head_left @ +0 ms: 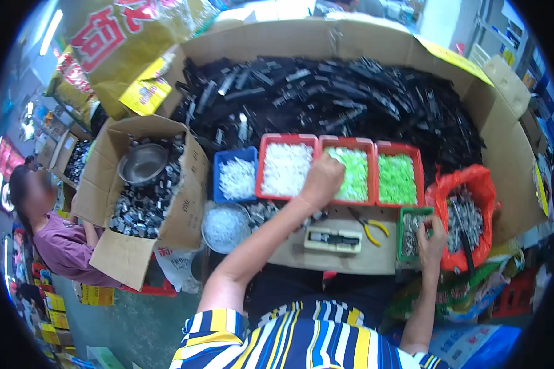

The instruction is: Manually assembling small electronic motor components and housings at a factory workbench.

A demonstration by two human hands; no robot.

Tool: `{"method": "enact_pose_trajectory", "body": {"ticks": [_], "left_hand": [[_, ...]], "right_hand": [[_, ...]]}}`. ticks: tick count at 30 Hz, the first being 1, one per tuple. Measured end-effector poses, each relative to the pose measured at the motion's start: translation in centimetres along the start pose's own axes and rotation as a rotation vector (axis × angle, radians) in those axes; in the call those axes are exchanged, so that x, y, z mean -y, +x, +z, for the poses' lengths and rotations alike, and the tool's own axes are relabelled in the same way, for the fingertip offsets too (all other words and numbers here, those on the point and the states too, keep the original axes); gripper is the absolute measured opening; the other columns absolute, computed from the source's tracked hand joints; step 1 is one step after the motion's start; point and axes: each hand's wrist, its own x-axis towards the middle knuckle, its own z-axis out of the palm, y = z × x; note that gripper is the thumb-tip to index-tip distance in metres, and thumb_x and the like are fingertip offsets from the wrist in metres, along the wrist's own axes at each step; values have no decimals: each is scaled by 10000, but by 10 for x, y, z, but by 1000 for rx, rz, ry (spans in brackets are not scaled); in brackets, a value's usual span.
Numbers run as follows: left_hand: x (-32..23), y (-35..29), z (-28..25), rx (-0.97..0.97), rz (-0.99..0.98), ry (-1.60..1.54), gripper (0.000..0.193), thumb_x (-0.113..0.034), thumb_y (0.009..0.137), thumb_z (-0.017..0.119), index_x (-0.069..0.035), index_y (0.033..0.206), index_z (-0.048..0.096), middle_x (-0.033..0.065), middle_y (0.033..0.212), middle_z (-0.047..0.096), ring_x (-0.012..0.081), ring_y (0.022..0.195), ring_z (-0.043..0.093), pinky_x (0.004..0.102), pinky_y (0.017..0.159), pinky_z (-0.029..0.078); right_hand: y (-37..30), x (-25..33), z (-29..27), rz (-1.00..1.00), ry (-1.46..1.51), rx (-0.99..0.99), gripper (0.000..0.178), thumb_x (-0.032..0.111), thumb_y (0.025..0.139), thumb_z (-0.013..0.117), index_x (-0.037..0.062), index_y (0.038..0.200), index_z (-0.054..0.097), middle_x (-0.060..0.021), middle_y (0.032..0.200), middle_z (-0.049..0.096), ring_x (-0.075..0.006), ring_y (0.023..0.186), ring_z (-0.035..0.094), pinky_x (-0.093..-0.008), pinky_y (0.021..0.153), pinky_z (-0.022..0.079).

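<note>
My left hand point(322, 178) reaches over the red bin of green and white pieces point(357, 173). Its fingers are curled together at the bin's left side, and what they hold, if anything, is hidden. On the right, my right hand point(433, 237) is at the edge of a small green tray point(409, 215) of small metal parts. Thumb and fingers are bent toward each other there; I cannot make out anything between them. In front of me, a cream holder point(333, 248) with dark parts inside lies on the board, beside yellow-handled pliers point(373, 229).
Red bins of white pieces point(287, 166) and green pieces point(397, 177) flank the middle one. A blue bin point(236, 198), metal bowl point(226, 227), box of parts point(143, 209) and red bag point(494, 190) surround the board point(375, 263). Behind lie dark strips point(332, 98); a person point(68, 246) sits left.
</note>
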Motion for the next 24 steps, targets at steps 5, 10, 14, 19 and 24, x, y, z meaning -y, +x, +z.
{"method": "enact_pose_trajectory", "body": {"ticks": [5,10,14,19,24], "left_hand": [[-23,-6,-32,22,-451,-520,162,-99,859,642,39,890,720,197,825,712,252,752,714,335,696,539],[-52,-24,-32,107,-794,-937,217,-109,914,633,87,990,689,106,851,724,133,797,701,247,703,550],[-65,-41,-20,91,-791,-1007,202,-106,907,637,71,978,702,102,839,724,119,777,693,243,700,546],[-77,-44,-23,145,-768,-887,196,-104,909,651,64,995,704,81,851,720,96,793,677,233,711,534],[-76,-43,-25,194,-757,-818,198,-92,926,648,64,1038,697,91,914,721,108,824,679,232,761,537]], "right_hand": [[20,58,25,-95,213,-8,74,16,865,634,-7,930,608,-130,824,644,-238,760,648,-337,709,502],[18,93,68,-153,505,47,104,-34,824,670,7,907,623,-104,895,688,-208,811,693,-300,737,537],[8,99,79,-141,592,57,120,-56,802,670,-2,884,600,-110,885,679,-213,799,689,-304,726,539],[3,97,82,-262,516,20,160,-82,763,667,3,871,585,-119,841,655,-257,764,673,-326,685,529],[3,95,87,-350,402,-6,179,-71,759,673,33,878,588,-112,846,652,-261,796,673,-360,736,526]]}}
